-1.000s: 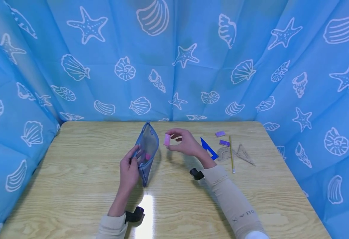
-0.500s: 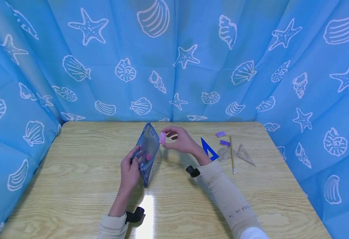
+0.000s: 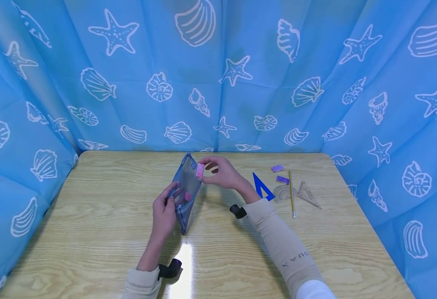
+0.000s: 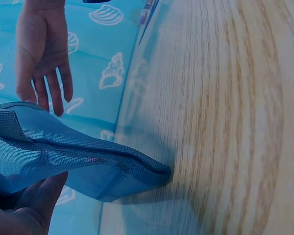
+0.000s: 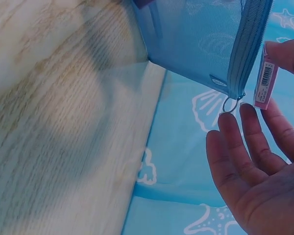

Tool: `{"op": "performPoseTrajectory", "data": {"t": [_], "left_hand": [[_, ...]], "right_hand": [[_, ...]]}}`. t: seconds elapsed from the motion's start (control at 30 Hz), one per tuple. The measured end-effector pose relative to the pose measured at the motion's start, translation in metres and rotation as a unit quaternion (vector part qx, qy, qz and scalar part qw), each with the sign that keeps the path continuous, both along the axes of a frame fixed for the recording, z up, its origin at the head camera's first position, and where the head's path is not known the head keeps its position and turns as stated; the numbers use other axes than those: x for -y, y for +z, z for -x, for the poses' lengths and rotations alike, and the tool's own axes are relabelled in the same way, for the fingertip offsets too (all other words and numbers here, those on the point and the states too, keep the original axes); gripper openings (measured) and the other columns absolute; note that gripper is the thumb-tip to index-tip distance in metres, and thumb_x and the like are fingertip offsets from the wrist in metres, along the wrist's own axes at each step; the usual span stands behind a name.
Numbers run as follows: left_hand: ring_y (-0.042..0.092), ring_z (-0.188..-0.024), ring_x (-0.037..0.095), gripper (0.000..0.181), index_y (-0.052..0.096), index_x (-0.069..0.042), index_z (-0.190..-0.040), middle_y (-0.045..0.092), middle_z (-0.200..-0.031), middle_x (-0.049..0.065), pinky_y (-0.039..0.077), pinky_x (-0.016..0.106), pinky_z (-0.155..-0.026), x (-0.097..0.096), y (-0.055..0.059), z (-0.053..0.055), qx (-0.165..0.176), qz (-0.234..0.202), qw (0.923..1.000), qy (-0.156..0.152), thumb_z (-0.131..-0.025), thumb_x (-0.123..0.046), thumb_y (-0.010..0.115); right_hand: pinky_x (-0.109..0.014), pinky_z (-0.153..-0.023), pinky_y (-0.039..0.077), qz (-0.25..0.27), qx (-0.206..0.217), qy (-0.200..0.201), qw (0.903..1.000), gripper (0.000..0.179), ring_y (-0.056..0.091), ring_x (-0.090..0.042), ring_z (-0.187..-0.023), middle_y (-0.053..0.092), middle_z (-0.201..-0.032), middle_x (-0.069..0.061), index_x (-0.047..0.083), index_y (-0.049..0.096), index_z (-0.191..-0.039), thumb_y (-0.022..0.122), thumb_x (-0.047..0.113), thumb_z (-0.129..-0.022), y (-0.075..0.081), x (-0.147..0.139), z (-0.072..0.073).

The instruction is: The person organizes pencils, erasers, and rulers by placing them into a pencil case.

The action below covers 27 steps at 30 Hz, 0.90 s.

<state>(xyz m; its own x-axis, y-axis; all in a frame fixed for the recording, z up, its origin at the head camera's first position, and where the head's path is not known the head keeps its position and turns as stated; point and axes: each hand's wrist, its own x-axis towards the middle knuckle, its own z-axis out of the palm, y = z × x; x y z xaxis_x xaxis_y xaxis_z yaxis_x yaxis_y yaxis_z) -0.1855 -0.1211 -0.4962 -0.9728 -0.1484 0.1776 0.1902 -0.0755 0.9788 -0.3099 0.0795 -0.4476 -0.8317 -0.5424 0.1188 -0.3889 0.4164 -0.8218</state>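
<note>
My left hand (image 3: 164, 211) grips the side of a blue mesh zip pouch (image 3: 183, 216), whose mouth gapes toward the right. Through the opening shows a small pink piece (image 3: 187, 196) inside. Between thumb and fingertips my right hand (image 3: 224, 173) pinches a pink eraser (image 3: 200, 170), upright at the pouch's right rim. The right wrist view shows a barcode on the eraser's sleeve (image 5: 266, 81), beside the zipper edge, where a metal ring (image 5: 229, 105) hangs. In the left wrist view the fingers (image 4: 39, 200) hold the pouch from below.
Right of the hands lie a blue set square (image 3: 257, 184), a clear protractor (image 3: 280, 193), a yellow pencil (image 3: 291, 195) and a clear set square (image 3: 308, 196). Two purple erasers (image 3: 277, 168) lie behind them. A blue shell-print curtain (image 3: 203, 74) surrounds the table (image 3: 102, 216).
My right hand has moved left with the pink eraser, from beside the pouch to its rim. The left hand and pouch have hardly moved.
</note>
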Motion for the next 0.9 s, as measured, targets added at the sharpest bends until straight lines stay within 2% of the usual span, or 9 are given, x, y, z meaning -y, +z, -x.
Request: {"op": "performPoseTrajectory", "data": {"t": [0.3, 0.6, 0.9], "left_hand": [[0.053, -0.132, 0.046, 0.049, 0.043, 0.012, -0.146, 0.048, -0.148, 0.030, 0.052, 0.041, -0.106, -0.0016, -0.0013, -0.0001, -0.002, -0.001, 1.0000, 0.001, -0.100, 0.011, 0.027], [0.054, -0.132, 0.047, 0.049, 0.043, 0.013, -0.145, 0.048, -0.148, 0.031, 0.053, 0.040, -0.106, -0.0028, -0.0016, -0.0003, -0.003, -0.007, 1.0000, 0.003, -0.100, 0.011, 0.026], [0.054, -0.130, 0.048, 0.049, 0.042, 0.014, -0.145, 0.049, -0.147, 0.031, 0.054, 0.040, -0.105, -0.0010, -0.0008, 0.0002, -0.008, -0.022, 0.9997, 0.005, -0.099, 0.011, 0.026]], "right_hand": [[-0.054, -0.100, 0.057, -0.020, -0.017, 0.006, 0.9996, 0.047, 0.062, -0.036, -0.115, 0.065, -0.129, -0.012, 0.006, 0.065, -0.129, 0.079, 0.012, -0.085, 0.0008, 0.0060, 0.0038], [-0.054, -0.101, 0.056, -0.036, -0.016, 0.000, 0.9992, 0.050, 0.061, -0.038, -0.116, 0.064, -0.131, -0.012, 0.003, 0.063, -0.132, 0.080, 0.013, -0.086, -0.0003, 0.0080, 0.0066], [-0.050, -0.101, 0.057, -0.016, -0.014, -0.009, 0.9997, 0.048, 0.061, -0.037, -0.118, 0.062, -0.135, -0.015, 0.003, 0.061, -0.134, 0.077, 0.010, -0.089, 0.0017, 0.0045, 0.0038]]}}
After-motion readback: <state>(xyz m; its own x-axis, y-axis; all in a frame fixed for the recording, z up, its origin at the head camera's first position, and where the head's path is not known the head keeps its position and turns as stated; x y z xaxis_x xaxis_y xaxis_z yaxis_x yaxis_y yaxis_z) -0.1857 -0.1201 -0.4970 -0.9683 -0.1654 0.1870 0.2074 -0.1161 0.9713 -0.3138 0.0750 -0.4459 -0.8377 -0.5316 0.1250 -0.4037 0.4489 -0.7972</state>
